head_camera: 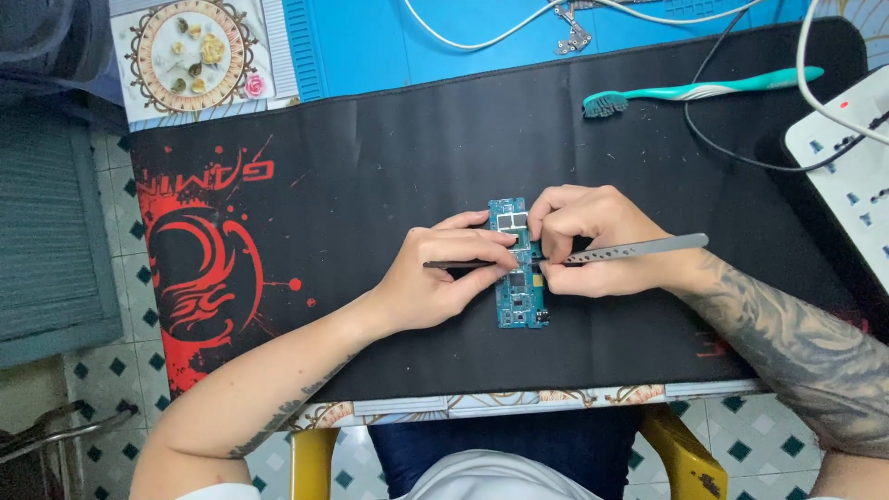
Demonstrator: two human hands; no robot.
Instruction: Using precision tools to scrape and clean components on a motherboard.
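Seen from above, a small blue rectangular circuit board [517, 268] lies flat near the middle of a wide black desk mat with a red printed design [370, 167], which covers most of the tabletop [389, 46]. The board's long side runs from far to near.

The left hand [440, 278] rests on the mat just left of the board. Its fingers are closed round a thin dark pointed tool [460, 265] that lies level, its tip reaching onto the board's left edge, and the fingertips touch the board. The right hand [588, 239] sits just right of the board, with fingers curled over its far right part. This grip is pinched shut on a pair of long silver metal tweezers with a row of holes [639, 248], whose handle points off to the right while the tips meet the board near its middle. The board lies between the two hands, touched by both.

Farther off on the right, a teal toothbrush [694, 91] lies on the mat, near a white power strip [847, 176] at the right edge. White and black cables [741, 153] cross the far right corner.
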